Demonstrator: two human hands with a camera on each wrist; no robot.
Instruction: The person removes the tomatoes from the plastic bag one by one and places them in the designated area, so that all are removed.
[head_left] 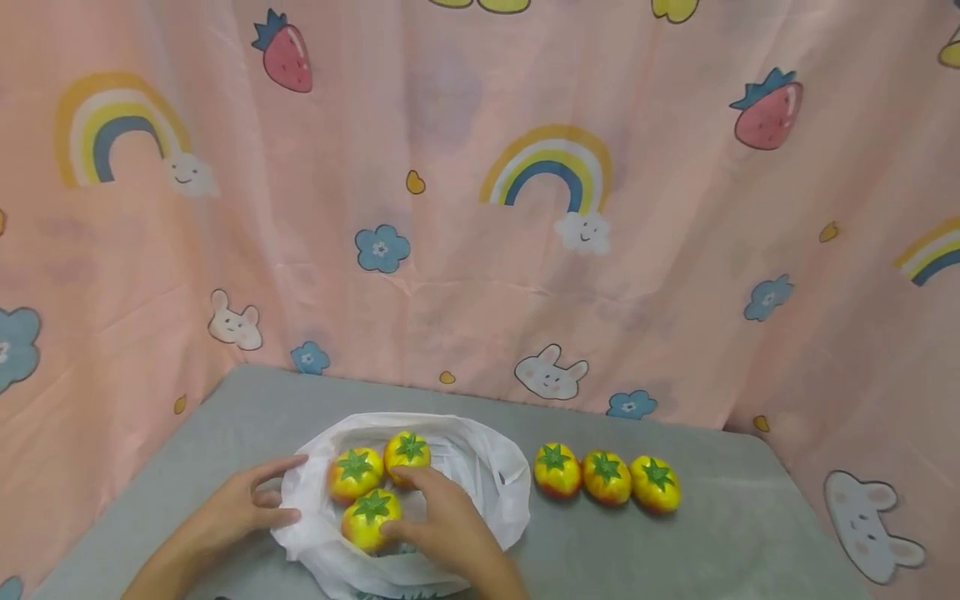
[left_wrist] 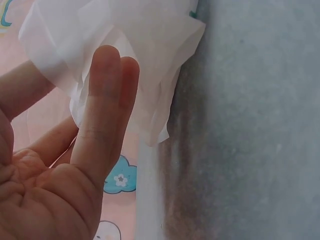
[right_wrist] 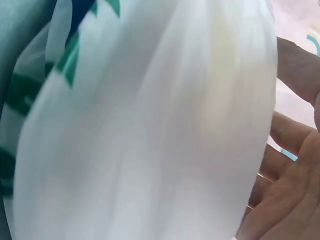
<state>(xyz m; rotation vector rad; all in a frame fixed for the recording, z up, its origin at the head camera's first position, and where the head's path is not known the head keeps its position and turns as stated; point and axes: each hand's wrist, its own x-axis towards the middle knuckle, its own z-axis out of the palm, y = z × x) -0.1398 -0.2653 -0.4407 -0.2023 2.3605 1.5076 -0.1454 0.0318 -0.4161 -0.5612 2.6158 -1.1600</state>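
Note:
A white plastic bag [head_left: 491, 454] stands with its mouth spread wide. Inside it are three glossy yellow-and-red fruits with green star-shaped tops: a left one [head_left: 356, 475], a back one [head_left: 407, 450] and a front one [head_left: 372, 518]. At the bag's left rim, my left hand [head_left: 232, 508] touches the plastic with fingers extended; the left wrist view shows them against crumpled plastic. Reaching over the near right rim, my right hand [head_left: 446, 521] has its thumb beside the front fruit and a finger at the back one. The bag's wall partly hides this hand [right_wrist: 285, 190] in the right wrist view.
Right of the bag, three more such fruits [head_left: 557, 471] [head_left: 607, 478] [head_left: 655, 484] lie in a row on the grey table [head_left: 720, 533]. A pink patterned curtain [head_left: 450, 317] hangs behind the table and along its sides.

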